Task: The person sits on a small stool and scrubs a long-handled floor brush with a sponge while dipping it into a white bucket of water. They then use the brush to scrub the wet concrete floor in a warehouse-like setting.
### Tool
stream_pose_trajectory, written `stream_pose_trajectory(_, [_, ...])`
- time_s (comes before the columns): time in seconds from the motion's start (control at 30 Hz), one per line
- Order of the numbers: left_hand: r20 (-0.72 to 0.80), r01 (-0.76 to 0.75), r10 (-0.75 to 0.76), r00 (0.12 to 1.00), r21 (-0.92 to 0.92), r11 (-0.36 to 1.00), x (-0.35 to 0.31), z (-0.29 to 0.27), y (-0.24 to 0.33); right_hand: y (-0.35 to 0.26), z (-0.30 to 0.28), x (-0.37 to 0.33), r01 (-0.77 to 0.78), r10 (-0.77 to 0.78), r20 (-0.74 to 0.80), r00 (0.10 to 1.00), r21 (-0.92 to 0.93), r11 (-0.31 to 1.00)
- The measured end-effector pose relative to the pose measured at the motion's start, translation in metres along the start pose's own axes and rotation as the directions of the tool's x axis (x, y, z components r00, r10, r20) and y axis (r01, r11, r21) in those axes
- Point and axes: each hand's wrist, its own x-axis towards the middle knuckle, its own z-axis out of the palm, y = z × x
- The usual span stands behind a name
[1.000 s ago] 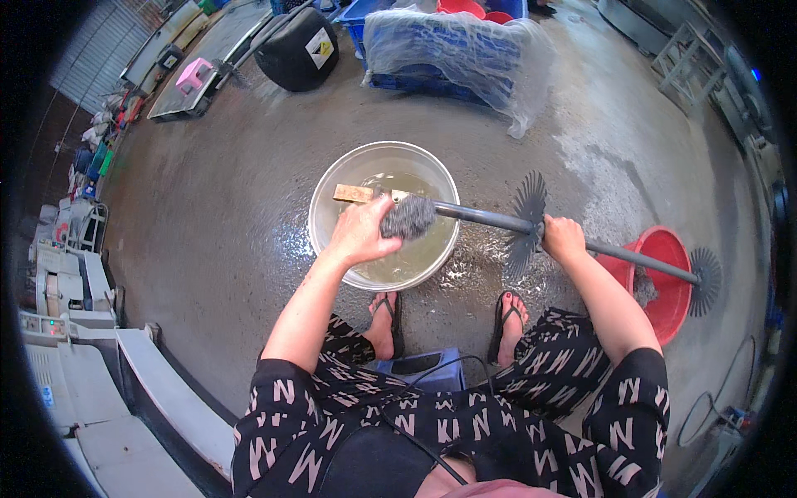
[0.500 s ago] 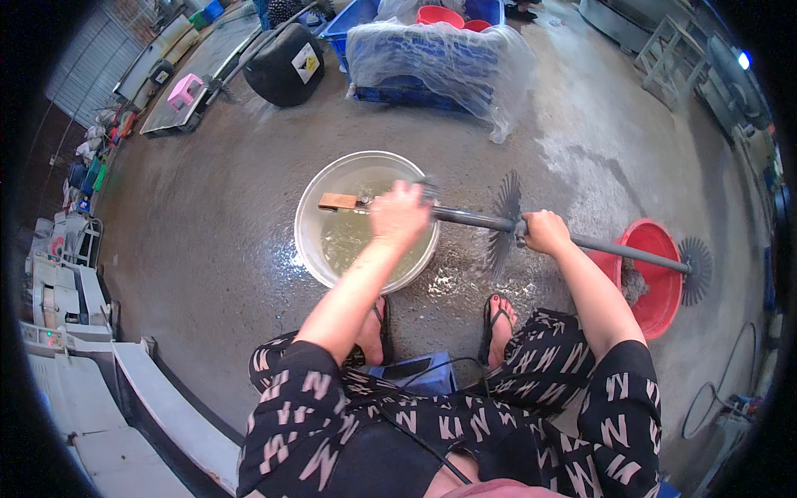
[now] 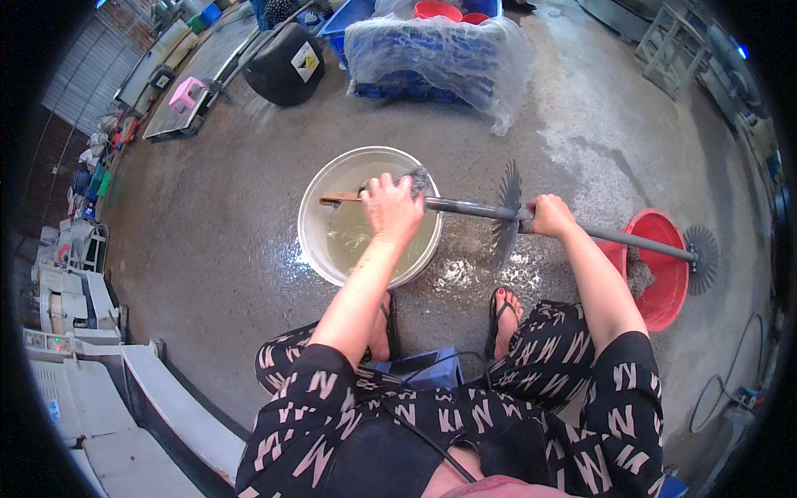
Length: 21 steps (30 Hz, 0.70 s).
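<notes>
Wet floor (image 3: 224, 183) surrounds a white tub (image 3: 315, 228); over it reaches a grey rod (image 3: 469, 206), the left hand (image 3: 392, 207) curling its fingers onto a fuzzy pad (image 3: 419, 178) there, the right hand (image 3: 549, 216) wrapped snugly round the rod beside a bristly disc (image 3: 509, 184).

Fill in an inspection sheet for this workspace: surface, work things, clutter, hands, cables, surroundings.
Surface: grey floor, wet and shiny beside the white bucket.
Work things: grey pole spans from over the bucket, which holds cloudy water, to above the red tub; spiky black disc near its middle, another at its right end.
Clutter: blue crate under a clear sheet; black container; pink stool.
Hands: left hand at the pole's left part, on a grey shaggy pad, partly hidden; right hand grips the pole beyond the disc.
Cables: black cord across the person's front.
Surroundings: pale machinery at left.
</notes>
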Motion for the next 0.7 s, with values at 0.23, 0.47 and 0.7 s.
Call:
stream_pose_trajectory(0.23, [0.077,-0.101,0.114,0.991,-0.156,0.983,-0.003,0.015,0.068,-0.010,-0.010,-0.012,-0.003,0.007,0.035,0.999,-0.125,0.992])
stream_pose_trajectory(0.47, [0.062,0.118,-0.109,0.992,-0.164,0.979,0.001,0.002,0.022,-0.005,-0.034,-0.035,-0.033,0.037,0.075,0.997,-0.052,0.998])
stream_pose_trajectory(0.7, [0.164,-0.128,0.164,0.973,-0.206,0.970,-0.010,-0.004,0.084,0.019,0.000,-0.024,0.082,-0.114,0.289,0.950,0.119,0.989])
